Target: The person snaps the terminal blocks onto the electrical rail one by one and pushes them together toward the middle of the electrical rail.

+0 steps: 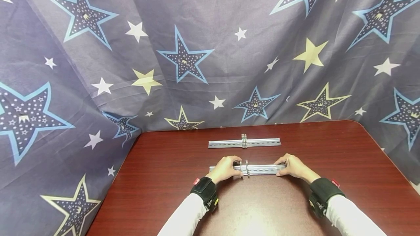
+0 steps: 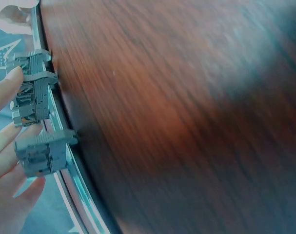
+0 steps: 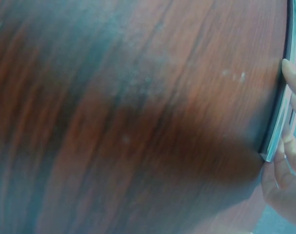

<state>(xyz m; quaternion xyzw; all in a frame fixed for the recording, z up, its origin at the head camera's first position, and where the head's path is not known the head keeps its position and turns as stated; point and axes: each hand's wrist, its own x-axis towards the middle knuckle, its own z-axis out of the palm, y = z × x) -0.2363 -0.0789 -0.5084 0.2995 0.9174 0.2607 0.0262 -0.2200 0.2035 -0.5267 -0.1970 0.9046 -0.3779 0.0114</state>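
A slotted metal DIN rail (image 1: 262, 169) lies crosswise on the table, with grey terminal blocks (image 1: 247, 168) clipped upright on it left of its middle. My left hand (image 1: 225, 169) pinches across the terminal blocks, thumb at the near side and fingers at the far side. In the left wrist view, a thumb tip lies against the farther group of terminal blocks (image 2: 33, 92), and a single terminal block (image 2: 45, 152) sits apart, nearer the camera. My right hand (image 1: 293, 166) grips the rail's right end between thumb and fingers; in the right wrist view that rail end (image 3: 269, 153) shows beside the fingers.
Behind the near rail lies a second DIN rail (image 1: 262, 142) with terminal blocks (image 1: 244, 141) standing close together near its middle. Both rest on a reddish-brown wooden table (image 1: 164, 181). A grey curtain with stars (image 1: 197, 94) hangs along the table's back and left edges.
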